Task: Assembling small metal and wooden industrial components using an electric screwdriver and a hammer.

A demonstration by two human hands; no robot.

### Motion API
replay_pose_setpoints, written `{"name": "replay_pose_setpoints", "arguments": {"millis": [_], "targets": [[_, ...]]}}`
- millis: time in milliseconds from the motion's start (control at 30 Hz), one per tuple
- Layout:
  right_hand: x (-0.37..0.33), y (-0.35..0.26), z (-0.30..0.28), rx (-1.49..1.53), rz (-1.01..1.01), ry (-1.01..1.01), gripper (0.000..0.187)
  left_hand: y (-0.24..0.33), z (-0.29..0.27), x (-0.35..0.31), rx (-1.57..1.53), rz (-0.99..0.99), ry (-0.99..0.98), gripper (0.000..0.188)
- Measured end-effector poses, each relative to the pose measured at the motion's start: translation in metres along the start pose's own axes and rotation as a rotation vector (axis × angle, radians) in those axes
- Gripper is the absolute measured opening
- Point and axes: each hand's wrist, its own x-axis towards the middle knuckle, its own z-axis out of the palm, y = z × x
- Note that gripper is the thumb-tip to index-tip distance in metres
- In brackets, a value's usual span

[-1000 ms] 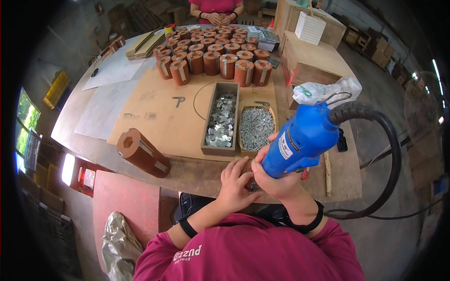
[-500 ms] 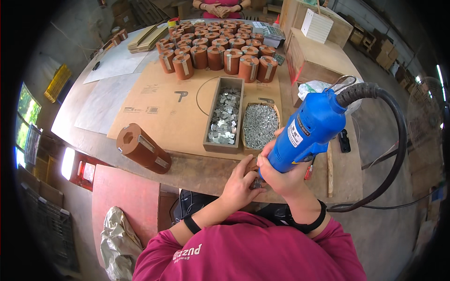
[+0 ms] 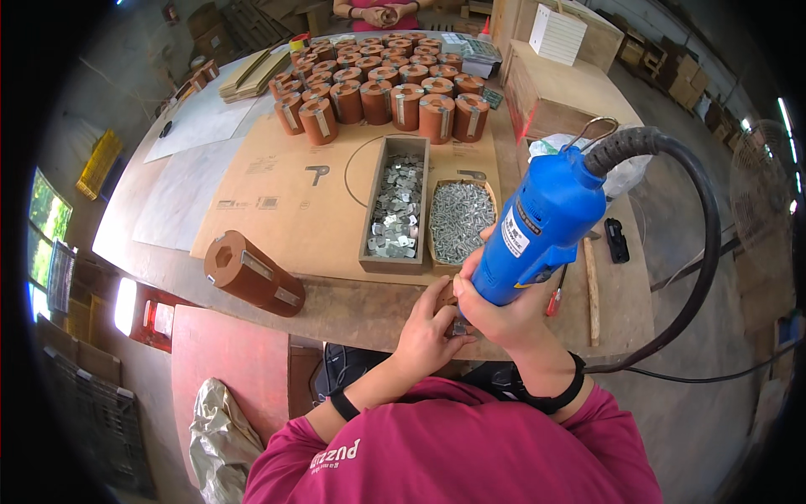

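Note:
At the table's front edge my right hand [image 3: 510,317] is wrapped round a blue electric screwdriver [image 3: 541,220], tilted with its lower end down toward my left hand [image 3: 426,334]. The fingers of my left hand are closed around a small piece just under the tool. Some brown surface and a silvery bit of metal [image 3: 458,326] show between the fingers, but most of the piece is hidden. Ahead of my hands stand a shallow carton of screws [image 3: 462,220] and a long grey box [image 3: 370,244] holding small flat metal plates.
A brown cylinder [image 3: 267,284] with a hexagonal hole leans at the left front. Many similar cylinders [image 3: 375,102] stand at the back on cardboard [image 3: 285,181]. A black cable [image 3: 720,244] loops on the right. A co-worker's hands [image 3: 382,15] show across the table.
The view has shifted slightly, so the table contents sit a little differently in the picture. Both of my hands keep their grip. The co-worker's hands across the table have changed position slightly.

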Motion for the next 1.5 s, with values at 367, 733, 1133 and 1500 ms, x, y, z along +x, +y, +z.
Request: {"name": "replay_pose_setpoints", "arguments": {"millis": [367,733,1133,1500], "targets": [[-0.006,0.018,-0.031,0.372,0.186,0.222,0.055,0.003,-0.011,0.002,-0.006,-0.033,-0.109,0.044],[-0.044,0.086,-0.11,0.425,0.534,0.7,0.047,0.004,-0.021,0.009,-0.088,0.018,-0.17,0.044],[-0.083,0.146,-0.095,0.357,0.908,0.565,0.031,-0.007,-0.055,0.011,0.165,0.018,-0.324,0.05],[-0.079,0.145,-0.093,0.312,0.912,0.565,0.032,-0.01,-0.03,0.019,-0.058,0.018,-0.266,0.043]]}}
